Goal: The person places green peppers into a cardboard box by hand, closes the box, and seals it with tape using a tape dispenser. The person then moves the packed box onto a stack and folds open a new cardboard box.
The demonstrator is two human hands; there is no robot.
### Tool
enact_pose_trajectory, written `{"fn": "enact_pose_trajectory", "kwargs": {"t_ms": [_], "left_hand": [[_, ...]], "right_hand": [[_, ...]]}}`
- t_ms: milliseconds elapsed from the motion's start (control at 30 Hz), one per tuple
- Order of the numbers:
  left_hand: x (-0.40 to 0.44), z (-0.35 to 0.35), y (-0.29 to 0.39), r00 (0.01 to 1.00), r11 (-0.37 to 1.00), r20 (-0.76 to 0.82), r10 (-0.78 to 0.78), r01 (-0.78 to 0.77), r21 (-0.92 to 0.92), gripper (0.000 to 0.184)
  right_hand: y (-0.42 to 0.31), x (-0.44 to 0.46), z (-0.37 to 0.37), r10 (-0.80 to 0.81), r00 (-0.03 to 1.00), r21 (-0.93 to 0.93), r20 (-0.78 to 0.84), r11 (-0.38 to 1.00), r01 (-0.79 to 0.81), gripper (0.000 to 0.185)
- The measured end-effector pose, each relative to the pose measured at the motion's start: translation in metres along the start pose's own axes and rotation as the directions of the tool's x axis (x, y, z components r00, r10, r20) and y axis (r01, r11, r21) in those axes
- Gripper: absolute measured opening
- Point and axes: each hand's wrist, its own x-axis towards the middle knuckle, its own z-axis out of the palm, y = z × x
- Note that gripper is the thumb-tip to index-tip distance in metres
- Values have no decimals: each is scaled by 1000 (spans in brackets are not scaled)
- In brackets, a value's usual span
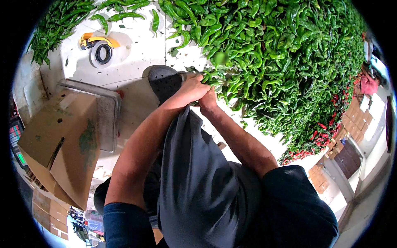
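Observation:
My left hand [192, 89] is closed, its fingers pointing right toward the edge of a large heap of green peppers [264, 53]. Close against it, my right hand [208, 99] is curled, with its fingertips mostly hidden. Whatever the two hands hold between them does not show clearly. Green peppers lie right beside the fingers, and one blurred green pepper [221, 58] appears just above the hands. Below the wrists is my knee in dark trousers, and my dark clog [163, 82] rests on the floor to the left.
On the pale floor [142, 45] are a roll of tape [101, 53] and a yellow tape dispenser [108, 40]. At left, a cardboard box [70, 136] stands by a grey tray [111, 124]. Red peppers [320, 138] line the heap's far right edge.

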Motion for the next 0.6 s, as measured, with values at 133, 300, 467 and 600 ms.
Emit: {"fn": "enact_pose_trajectory", "kwargs": {"t_ms": [133,300,467,600], "left_hand": [[-12,-12,14,996,986,48,-75,82,-148,55],[-12,0,-2,988,880,15,-154,144,-452,58],[-10,-5,-5,992,790,58,-110,123,-600,57],[-30,-43,31,991,722,-15,-129,84,-687,52]], "right_hand": [[46,-9,40,-620,780,-952,-85,282,121,34],[78,-18,70,-774,631,-993,56,20,112,37],[89,-21,88,-790,605,-991,103,-31,128,30],[79,-29,106,-640,683,-936,352,-236,262,38]]}}
